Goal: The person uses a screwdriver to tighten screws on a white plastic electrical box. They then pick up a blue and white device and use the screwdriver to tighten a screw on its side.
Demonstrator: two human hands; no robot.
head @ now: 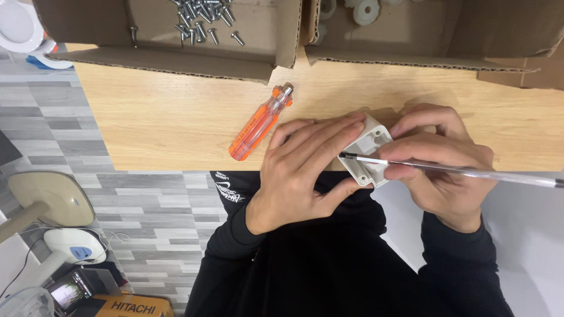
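Left hand (pixel 299 170) wrapped over a small white plastic housing (pixel 369 149), fingers laid flat across its top and thumb tucked under, gripping it right at the near edge of the wooden bench (pixel 170 111). Right hand (pixel 440 161) pinching a thin clear-handled rod tool (pixel 470 171), dark tip poking across the housing's open face. Orange screwdriver handle (pixel 258 123) lying loose just left of the hands, tilted toward the far edge. Two cardboard boxes along the far edge: left box (pixel 176 56) with a heap of screws (pixel 202 17), right box (pixel 411 56) with pale round washers (pixel 365 10)
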